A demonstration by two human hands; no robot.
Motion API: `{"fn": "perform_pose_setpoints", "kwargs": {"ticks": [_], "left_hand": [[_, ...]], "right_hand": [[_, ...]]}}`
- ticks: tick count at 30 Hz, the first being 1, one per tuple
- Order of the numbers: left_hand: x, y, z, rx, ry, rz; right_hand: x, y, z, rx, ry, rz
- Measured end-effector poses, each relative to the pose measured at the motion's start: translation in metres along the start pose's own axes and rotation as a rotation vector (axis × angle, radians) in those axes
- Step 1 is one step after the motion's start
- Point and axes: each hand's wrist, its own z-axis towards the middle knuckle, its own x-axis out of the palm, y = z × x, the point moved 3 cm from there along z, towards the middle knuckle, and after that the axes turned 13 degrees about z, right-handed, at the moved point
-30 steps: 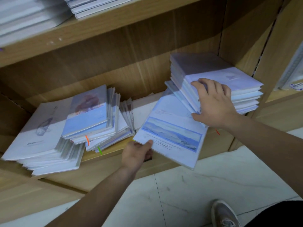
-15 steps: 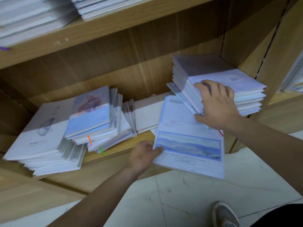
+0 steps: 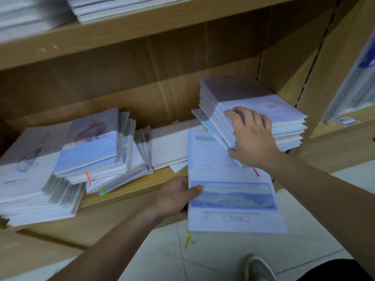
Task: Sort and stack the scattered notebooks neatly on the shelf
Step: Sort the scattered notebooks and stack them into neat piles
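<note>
Pointing lengthwise into shelf (image 3: 132, 188), notebook (image 3: 229, 175) pinched by left grip (image 3: 174, 199).

You face a light wood shelf (image 3: 132, 191) with a back panel (image 3: 121, 78) of the same grain, shaded under the upper board (image 3: 142, 27). An upright (image 3: 284, 57) closes the bay on your right, and a next unit (image 3: 334, 67) stands just beside it. Below you lies a pale tiled floor (image 3: 223, 258) with dark grout lines
</note>
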Motion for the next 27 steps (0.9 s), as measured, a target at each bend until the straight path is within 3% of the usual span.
{"fn": "perform_pose_setpoints", "kwargs": {"ticks": [5, 9, 13, 27], "left_hand": [[0.001, -0.001, 0.022, -0.005, -0.045, -0.155], [0.004, -0.011, 0.026, -0.002, -0.222, -0.037], [-0.015, -0.009, 0.015, 0.025, -0.243, 0.038], [-0.075, 0.004, -0.102, 0.125, -0.37, 0.036]], "right_hand": [[0.0, 0.0, 0.0, -0.003, 0.015, -0.008], [-0.001, 0.001, 0.001, -0.003, 0.028, -0.023], [-0.002, 0.002, -0.001, 0.001, 0.029, -0.025], [-0.002, 0.01, -0.007, 0.025, 0.159, -0.024]]}}
